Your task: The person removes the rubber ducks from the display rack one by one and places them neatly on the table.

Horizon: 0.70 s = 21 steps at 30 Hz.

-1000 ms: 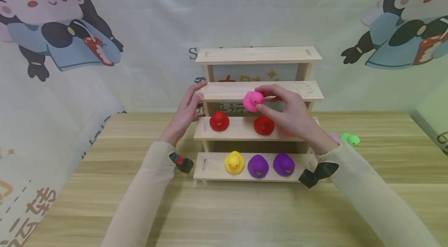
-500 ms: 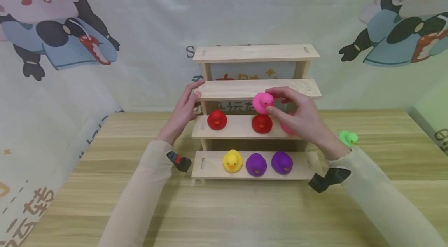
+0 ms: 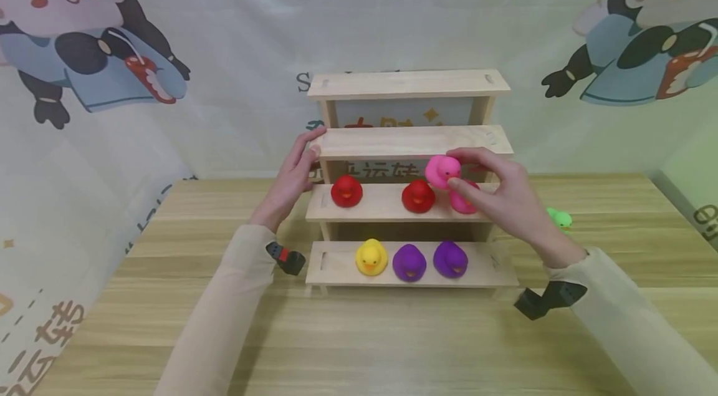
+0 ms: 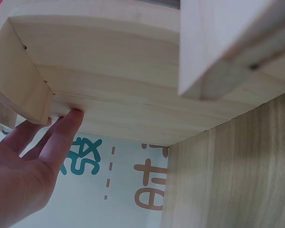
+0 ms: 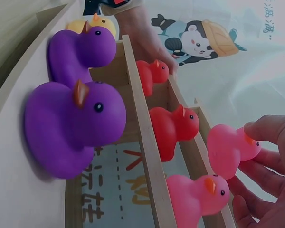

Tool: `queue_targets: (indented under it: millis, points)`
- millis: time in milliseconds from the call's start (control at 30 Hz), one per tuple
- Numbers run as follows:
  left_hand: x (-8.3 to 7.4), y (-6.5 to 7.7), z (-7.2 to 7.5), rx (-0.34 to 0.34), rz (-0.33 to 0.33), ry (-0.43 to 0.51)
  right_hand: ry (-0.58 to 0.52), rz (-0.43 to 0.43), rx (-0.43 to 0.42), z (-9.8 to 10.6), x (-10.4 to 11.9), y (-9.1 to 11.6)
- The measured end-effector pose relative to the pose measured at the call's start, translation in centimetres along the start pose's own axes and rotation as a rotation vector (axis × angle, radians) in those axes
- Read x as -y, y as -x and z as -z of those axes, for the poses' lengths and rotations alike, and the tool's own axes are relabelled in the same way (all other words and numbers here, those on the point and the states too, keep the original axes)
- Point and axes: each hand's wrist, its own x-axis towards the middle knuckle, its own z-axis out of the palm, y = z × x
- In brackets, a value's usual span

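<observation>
My right hand pinches a pink rubber duck between thumb and fingertips, in front of the third tier of a stepped wooden shelf. Close below it, a second pink duck sits on the second tier, partly covered by my right thumb in the head view. Left of that stand two red ducks, set apart. My left hand grips the left end of the third tier; in the left wrist view its fingertips touch the wood from the side.
On the lowest tier stand a yellow duck and two purple ducks. A green duck lies on the table right of the shelf, partly behind my right wrist. A printed cloth hangs behind.
My right hand has moved right and slightly down with the pink duck, uncovering more of the second pink duck. My left hand keeps its hold on the shelf.
</observation>
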Motion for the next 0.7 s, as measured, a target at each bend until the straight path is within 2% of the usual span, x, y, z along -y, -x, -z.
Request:
queue_targets:
  millis: [333,533,700]
  points:
    - [0.1,-0.1,0.0,-0.004,0.015,0.010,0.031,-0.032,-0.059,1.6,-0.1,1.7]
    - [0.1,-0.1,-0.1,-0.006,0.013,-0.011,0.058,-0.004,-0.102,2.9,-0.8,3.0]
    - [0.6,0.6,0.0,-0.003,0.022,-0.063,0.096,0.043,-0.136,4.2,-1.6,3.8]
